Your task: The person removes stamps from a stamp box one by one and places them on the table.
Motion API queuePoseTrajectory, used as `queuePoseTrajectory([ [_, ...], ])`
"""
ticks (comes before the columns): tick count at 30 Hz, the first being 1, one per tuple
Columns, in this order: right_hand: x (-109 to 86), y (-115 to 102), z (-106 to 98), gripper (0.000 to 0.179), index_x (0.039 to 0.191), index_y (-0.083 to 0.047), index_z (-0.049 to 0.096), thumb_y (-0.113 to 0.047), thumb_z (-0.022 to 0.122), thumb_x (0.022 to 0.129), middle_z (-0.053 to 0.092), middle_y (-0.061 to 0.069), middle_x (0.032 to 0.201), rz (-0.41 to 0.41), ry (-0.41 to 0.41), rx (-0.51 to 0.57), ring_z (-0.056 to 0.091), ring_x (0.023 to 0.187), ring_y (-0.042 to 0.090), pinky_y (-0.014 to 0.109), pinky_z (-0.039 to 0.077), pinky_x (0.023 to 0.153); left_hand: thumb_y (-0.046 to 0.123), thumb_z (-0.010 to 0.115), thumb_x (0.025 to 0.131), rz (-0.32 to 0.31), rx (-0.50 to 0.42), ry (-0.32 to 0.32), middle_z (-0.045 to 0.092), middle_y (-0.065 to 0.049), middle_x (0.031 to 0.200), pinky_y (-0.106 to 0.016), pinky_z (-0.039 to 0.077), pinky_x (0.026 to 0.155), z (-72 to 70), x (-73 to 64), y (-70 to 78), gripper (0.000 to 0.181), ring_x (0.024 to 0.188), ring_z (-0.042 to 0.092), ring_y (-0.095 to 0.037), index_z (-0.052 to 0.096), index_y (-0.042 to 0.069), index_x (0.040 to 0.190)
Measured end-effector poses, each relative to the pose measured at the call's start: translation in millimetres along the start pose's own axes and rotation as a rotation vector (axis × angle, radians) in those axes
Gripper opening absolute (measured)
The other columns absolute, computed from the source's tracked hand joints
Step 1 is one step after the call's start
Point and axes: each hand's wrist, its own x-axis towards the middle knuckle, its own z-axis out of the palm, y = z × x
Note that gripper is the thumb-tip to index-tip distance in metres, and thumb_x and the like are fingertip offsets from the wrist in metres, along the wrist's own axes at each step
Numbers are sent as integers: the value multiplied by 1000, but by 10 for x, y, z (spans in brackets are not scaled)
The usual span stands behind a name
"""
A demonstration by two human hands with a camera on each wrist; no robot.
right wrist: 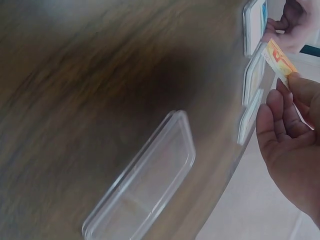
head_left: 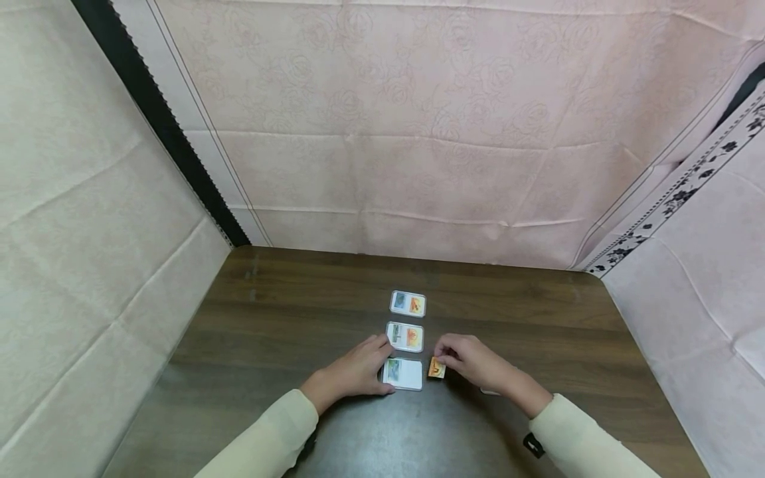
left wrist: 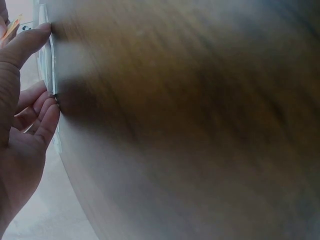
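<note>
My right hand (head_left: 475,358) pinches an orange postage stamp (head_left: 437,368) with a toothed edge between thumb and fingers, just right of the nearest plastic case. In the right wrist view the stamp (right wrist: 279,61) is tilted, clear of the table. My left hand (head_left: 358,368) grips the left side of that nearest case (head_left: 409,375), thumb at its near corner and fingers at its far one. A greenish-blue stamp (head_left: 394,369) shows in its left half; the right half is white. Beyond it lie a middle case (head_left: 405,337) and a far case (head_left: 408,303), each showing two stamps.
A clear plastic cover (right wrist: 150,185) lies on the table beneath my right forearm, mostly hidden in the head view. The brown wooden table (head_left: 287,292) ends at a pale cloth backdrop (head_left: 418,172), with cloth on both sides too.
</note>
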Motion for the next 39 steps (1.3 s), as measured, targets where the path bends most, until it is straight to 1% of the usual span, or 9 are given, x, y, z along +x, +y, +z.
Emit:
queuePoseTrajectory([
  [7, -73, 71, -82, 4, 97, -16, 66, -14, 67, 101, 61, -10, 89, -15, 3, -28, 53, 80, 3, 24, 50, 71, 48, 85, 82, 5, -2, 12, 57, -1, 128, -29, 49, 95, 6, -1, -2, 61, 109, 51, -13, 64, 12, 126],
  [15, -138, 171, -139, 4, 97, -16, 67, -17, 67, 101, 61, -10, 88, 12, -32, -40, 53, 78, 3, 24, 50, 69, 48, 85, 82, 0, -9, 0, 56, -1, 129, -28, 49, 94, 5, -5, 8, 62, 109, 50, -13, 63, 11, 127],
  [19, -165, 222, -153, 5, 96, -16, 68, -14, 67, 101, 62, -9, 88, 13, -47, -44, 53, 77, 2, 24, 50, 68, 48, 85, 82, -4, -7, 1, 56, -1, 129, -29, 50, 95, 3, -8, 13, 61, 110, 51, -13, 63, 12, 127],
  [21, -172, 239, -156, 6, 95, -16, 68, -14, 67, 101, 62, -9, 87, 12, -52, -53, 53, 77, 1, 24, 50, 68, 48, 85, 82, -2, -4, 5, 56, -1, 129, -29, 50, 95, -2, -13, 18, 61, 110, 51, -13, 63, 12, 127],
  [28, -202, 259, -159, 8, 92, -15, 69, -12, 68, 100, 63, -10, 84, 18, -56, -84, 52, 77, 1, 24, 49, 67, 46, 87, 81, 17, 2, 20, 57, 2, 120, -26, 49, 91, -16, -16, 27, 57, 103, 50, -10, 66, 12, 122],
  [33, -231, 283, -134, 8, 92, -15, 69, -11, 69, 99, 62, -11, 83, 15, -53, -110, 52, 77, 2, 25, 49, 69, 46, 86, 82, 13, -5, 15, 57, 3, 120, -26, 49, 91, -23, -17, 29, 56, 103, 50, -10, 66, 13, 122],
  [39, -242, 324, -86, 8, 93, -16, 70, -10, 70, 98, 62, -13, 85, 1, -28, -139, 52, 80, 3, 27, 50, 71, 46, 86, 82, 10, -11, 11, 57, 2, 122, -26, 49, 92, -22, -14, 22, 58, 105, 50, -10, 65, 12, 124],
])
